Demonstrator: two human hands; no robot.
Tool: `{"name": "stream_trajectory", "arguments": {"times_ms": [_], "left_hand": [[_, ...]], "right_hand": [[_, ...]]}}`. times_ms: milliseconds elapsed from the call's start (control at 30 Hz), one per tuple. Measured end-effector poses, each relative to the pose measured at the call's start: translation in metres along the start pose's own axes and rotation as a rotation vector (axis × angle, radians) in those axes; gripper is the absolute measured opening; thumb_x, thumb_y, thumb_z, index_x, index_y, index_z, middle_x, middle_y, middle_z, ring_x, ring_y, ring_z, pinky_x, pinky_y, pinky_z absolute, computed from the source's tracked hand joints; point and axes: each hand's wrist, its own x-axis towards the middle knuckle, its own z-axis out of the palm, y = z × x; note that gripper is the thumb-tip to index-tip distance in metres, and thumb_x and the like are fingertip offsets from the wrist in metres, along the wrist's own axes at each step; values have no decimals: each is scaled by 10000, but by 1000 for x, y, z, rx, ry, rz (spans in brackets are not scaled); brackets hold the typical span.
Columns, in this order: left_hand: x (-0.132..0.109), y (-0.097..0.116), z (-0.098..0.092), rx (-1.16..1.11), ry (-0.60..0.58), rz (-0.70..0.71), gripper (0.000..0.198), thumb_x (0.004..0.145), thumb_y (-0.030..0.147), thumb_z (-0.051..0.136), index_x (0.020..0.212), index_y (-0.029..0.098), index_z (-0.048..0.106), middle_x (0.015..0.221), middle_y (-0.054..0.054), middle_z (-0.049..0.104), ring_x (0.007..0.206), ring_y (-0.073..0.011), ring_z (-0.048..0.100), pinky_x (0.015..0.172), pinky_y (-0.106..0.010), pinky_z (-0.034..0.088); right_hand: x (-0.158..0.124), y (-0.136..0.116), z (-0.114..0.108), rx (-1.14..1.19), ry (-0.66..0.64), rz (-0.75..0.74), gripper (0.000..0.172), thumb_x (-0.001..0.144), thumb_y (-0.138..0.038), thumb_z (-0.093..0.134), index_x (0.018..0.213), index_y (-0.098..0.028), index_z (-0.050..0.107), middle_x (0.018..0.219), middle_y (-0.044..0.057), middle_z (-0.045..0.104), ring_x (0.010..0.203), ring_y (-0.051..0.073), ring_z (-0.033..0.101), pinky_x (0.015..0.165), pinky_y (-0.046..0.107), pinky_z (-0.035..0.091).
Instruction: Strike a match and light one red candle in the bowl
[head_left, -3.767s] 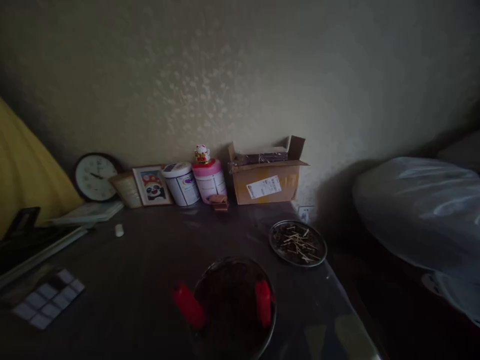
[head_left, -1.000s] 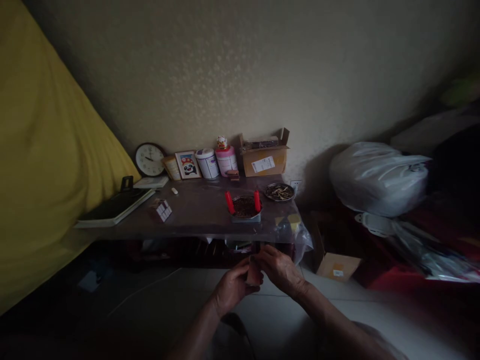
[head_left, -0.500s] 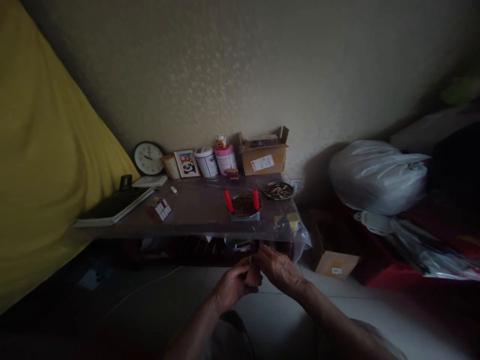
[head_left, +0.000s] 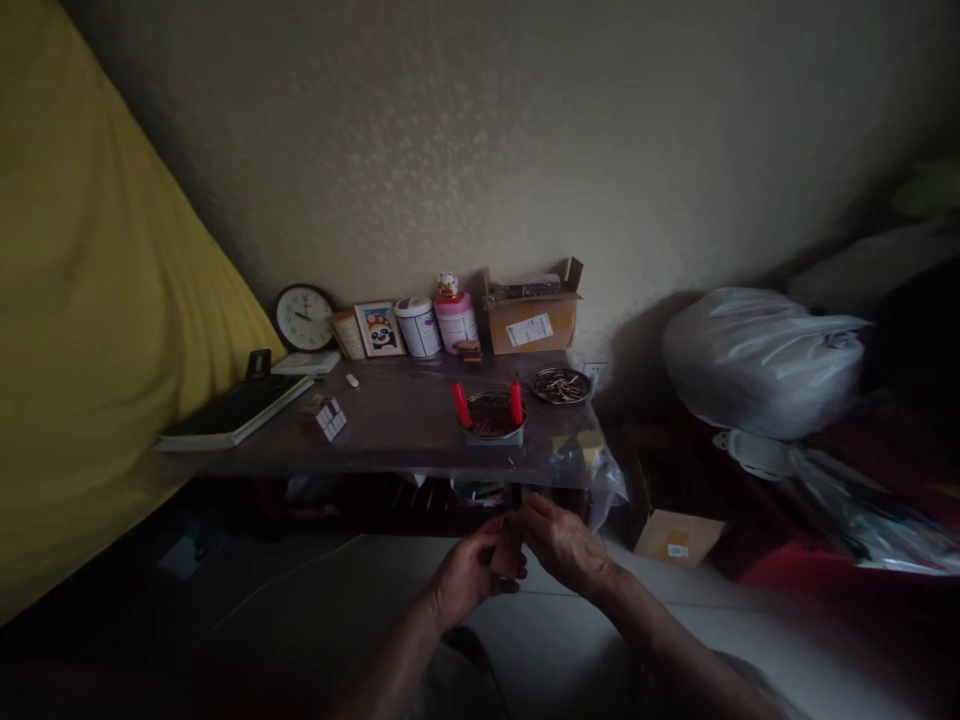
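My left hand (head_left: 466, 572) is closed around a small reddish-brown matchbox (head_left: 507, 556), held in front of the table's near edge. At the box's upper end, the fingers of my right hand (head_left: 559, 540) are pinched together; whatever is between them is too small and dark to make out. Beyond my hands, a round metal bowl (head_left: 493, 434) of dark grains stands on the table (head_left: 405, 420). Two red candles rise from it, a left candle (head_left: 461, 405) and a right candle (head_left: 516, 403). Behind to the right lies a metal dish (head_left: 561, 386) with several matchsticks.
Along the wall are a clock (head_left: 304, 316), a framed panda picture (head_left: 379, 329), two canisters and an open cardboard box (head_left: 534, 325). A patterned cube (head_left: 324, 418) and a dark book (head_left: 236, 415) lie left. A white plastic bag (head_left: 761, 355) bulges at right.
The view has shifted slightly, so the table things appear a little lower and further right. Both hands stay together at the matchbox, with hardly any change in grip.
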Motion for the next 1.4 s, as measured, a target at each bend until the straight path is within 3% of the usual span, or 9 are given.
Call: {"name": "stream_trajectory", "arguments": {"times_ms": [200,367,467,600,667,900,1100,1233,1400], "left_hand": [[1,-4,-2,17,-55,-11,318,799,296,454,1074,169,552,772,-71,658,703,-202,625,609,-314,444],[3,-7,-3,11,-56,9,287,798,302,457,983,135,599,755,-83,658,674,-202,629,597,-314,449],[3,-5,-2,-7,-70,18,313,792,286,458,1054,156,570,761,-85,667,675,-204,633,594,-310,443],[0,0,1,-53,-58,38,446,796,271,465,1237,214,435,792,-78,679,694,-201,641,616,-311,439],[0,3,1,-83,-47,58,456,802,264,468,1252,218,415,811,-76,680,712,-201,642,629,-316,443],[-2,10,1,-230,-26,122,350,816,242,499,1165,229,496,883,-60,691,769,-205,649,694,-347,461],[-5,13,2,-375,-67,155,316,813,193,518,1126,231,547,997,-48,672,853,-179,628,740,-320,460],[-4,12,2,-341,-77,173,320,806,204,519,1125,223,546,940,-57,669,832,-182,627,653,-272,447],[-4,11,1,-325,-90,181,276,803,218,513,1074,202,565,894,-68,666,810,-185,622,670,-286,446]], "right_hand": [[2,-6,0,168,-10,50,221,876,-126,411,936,-198,612,898,31,561,771,108,566,703,207,468],[6,-11,1,358,70,134,176,844,-136,484,844,-203,647,832,14,607,792,125,596,728,236,479],[7,-11,2,507,131,237,137,833,-235,529,761,-193,638,788,17,625,753,138,608,694,254,498],[7,-2,7,822,229,430,217,840,-400,507,819,-190,561,719,1,640,656,133,617,586,241,516],[7,2,6,836,282,457,232,841,-420,494,827,-193,538,723,1,645,667,139,623,598,244,513],[5,-10,-6,480,207,258,202,833,-310,531,998,-193,542,933,44,628,878,178,601,782,299,492],[-1,-12,4,364,181,9,523,804,-363,603,1258,-222,384,1183,96,524,1098,220,505,923,360,444],[-2,-10,9,315,166,-35,609,792,-310,619,1310,-234,307,1241,104,481,1154,235,459,962,399,413],[-1,-11,6,325,138,-30,599,793,-257,618,1308,-266,313,1244,82,481,1157,227,449,969,396,402]]}}
